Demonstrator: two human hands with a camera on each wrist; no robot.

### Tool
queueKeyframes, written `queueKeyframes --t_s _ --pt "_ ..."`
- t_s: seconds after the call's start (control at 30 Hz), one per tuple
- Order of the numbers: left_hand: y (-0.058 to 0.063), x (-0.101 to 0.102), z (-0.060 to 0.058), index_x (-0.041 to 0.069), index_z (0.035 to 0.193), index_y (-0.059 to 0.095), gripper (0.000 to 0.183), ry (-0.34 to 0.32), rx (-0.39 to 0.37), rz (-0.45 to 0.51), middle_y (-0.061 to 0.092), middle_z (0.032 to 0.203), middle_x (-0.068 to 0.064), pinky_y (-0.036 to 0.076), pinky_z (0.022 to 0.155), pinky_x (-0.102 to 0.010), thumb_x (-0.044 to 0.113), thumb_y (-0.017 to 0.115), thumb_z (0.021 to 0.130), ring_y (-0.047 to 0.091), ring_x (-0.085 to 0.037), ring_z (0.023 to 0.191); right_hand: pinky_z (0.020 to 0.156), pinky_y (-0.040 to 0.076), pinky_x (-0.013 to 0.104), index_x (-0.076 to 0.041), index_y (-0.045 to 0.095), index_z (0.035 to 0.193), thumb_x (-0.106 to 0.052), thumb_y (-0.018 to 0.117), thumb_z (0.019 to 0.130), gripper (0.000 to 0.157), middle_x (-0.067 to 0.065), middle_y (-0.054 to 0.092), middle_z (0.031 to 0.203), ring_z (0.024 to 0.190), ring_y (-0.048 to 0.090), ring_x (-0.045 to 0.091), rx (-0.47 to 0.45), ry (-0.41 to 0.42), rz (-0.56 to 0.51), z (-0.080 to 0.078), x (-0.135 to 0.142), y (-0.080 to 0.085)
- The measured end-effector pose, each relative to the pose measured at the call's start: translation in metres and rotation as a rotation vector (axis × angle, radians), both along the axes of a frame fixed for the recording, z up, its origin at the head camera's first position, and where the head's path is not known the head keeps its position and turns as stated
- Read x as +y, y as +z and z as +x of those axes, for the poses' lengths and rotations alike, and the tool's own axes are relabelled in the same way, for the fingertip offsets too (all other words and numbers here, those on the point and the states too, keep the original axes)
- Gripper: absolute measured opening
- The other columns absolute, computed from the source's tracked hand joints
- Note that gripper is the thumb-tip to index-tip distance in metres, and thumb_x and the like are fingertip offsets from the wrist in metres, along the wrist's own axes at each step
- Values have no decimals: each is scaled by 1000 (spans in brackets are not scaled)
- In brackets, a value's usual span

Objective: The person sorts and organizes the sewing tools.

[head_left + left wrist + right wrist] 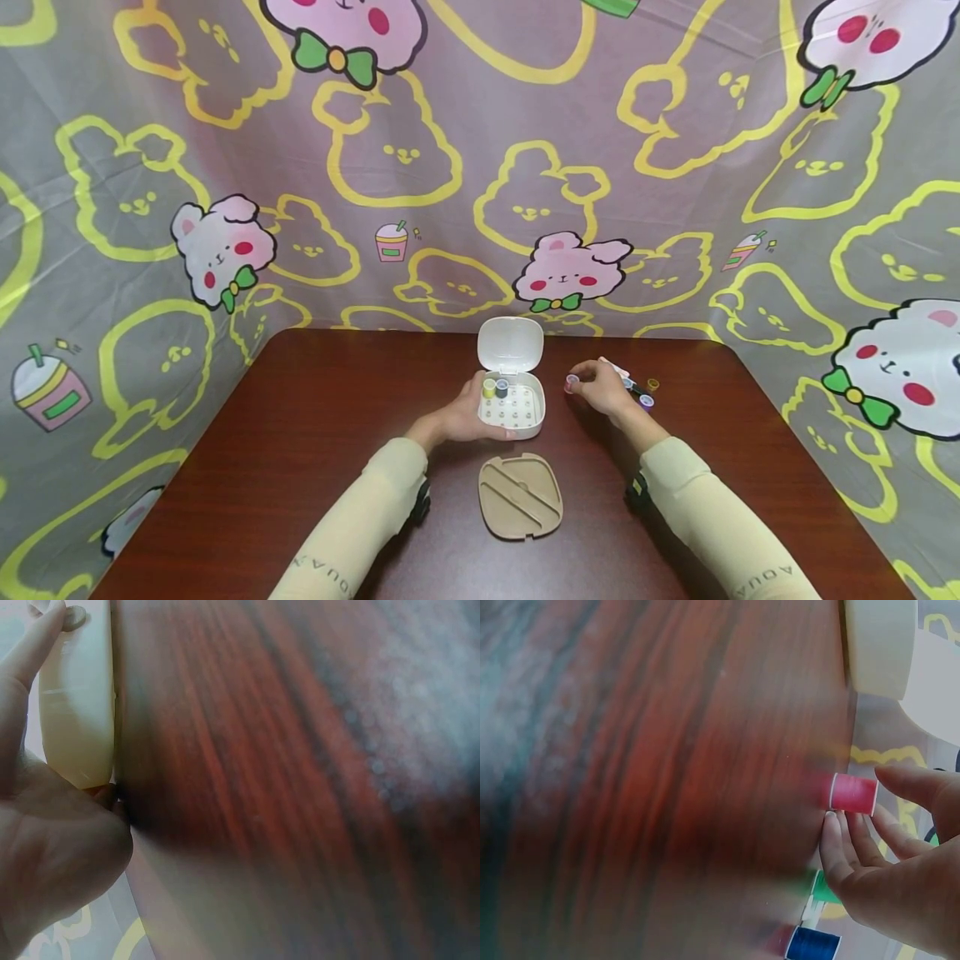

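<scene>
A white box (512,429) with its lid (511,343) raised stands near the table's middle; rows of small pegs line its inside. Two thread spools, one yellow (489,388) and one dark (502,387), stand at its back left. My left hand (468,414) grips the box around its left and front sides, the thumb along the front wall. Right of the box, my right hand (600,389) pinches a pink thread spool (853,794) between thumb and fingertips, at or just above the table top. In the left wrist view the box wall (79,712) lies against the hand.
A tan grooved tray (521,497) lies in front of the box. Beyond my right hand are a blue spool (814,943), a green spool (827,888), a yellowish spool (652,384) and a dark slim item (637,389). A patterned cloth (450,192) hangs behind the table.
</scene>
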State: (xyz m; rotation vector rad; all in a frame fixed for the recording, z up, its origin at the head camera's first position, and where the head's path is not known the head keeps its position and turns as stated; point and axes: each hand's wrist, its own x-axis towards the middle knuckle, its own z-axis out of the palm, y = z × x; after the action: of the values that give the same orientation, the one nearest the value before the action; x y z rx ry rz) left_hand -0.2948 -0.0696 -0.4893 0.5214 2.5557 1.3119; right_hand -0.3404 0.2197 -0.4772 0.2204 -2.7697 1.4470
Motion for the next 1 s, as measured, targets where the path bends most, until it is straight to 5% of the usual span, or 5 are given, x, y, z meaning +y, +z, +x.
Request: queueKeyframes --t_s 0.3,0.53,0.8,1.0 --pt "2 0 0 9 152 22 114 6 -36 24 39 136 -16 38 106 -44 37 95 68 43 -27 122 64 47 28 11 69 107 1 69 91 18 20 70 93 80 66 25 -32 18 -48 0 -3 -3" --pt "5 -1 1 10 150 23 110 0 -29 12 39 136 -16 37 105 -42 36 94 70 43 -26 121 66 47 27 14 68 109 2 68 93 20 20 72 91 83 67 31 -40 24 -55 1 -5 -2" --pt "-4 -1 -3 10 148 23 107 -15 15 5 39 134 -16 37 104 -40 36 93 70 41 -25 121 67 49 26 14 68 110 1 69 93 21 18 72 93 77 63 15 -29 31 -56 0 -6 -3" --pt "-2 -2 -1 9 147 26 107 -15 22 19 40 132 -16 38 103 -41 38 94 69 42 -26 120 73 56 32 15 67 112 2 66 95 22 23 74 96 87 72 27 -45 49 -90 3 -7 -2"
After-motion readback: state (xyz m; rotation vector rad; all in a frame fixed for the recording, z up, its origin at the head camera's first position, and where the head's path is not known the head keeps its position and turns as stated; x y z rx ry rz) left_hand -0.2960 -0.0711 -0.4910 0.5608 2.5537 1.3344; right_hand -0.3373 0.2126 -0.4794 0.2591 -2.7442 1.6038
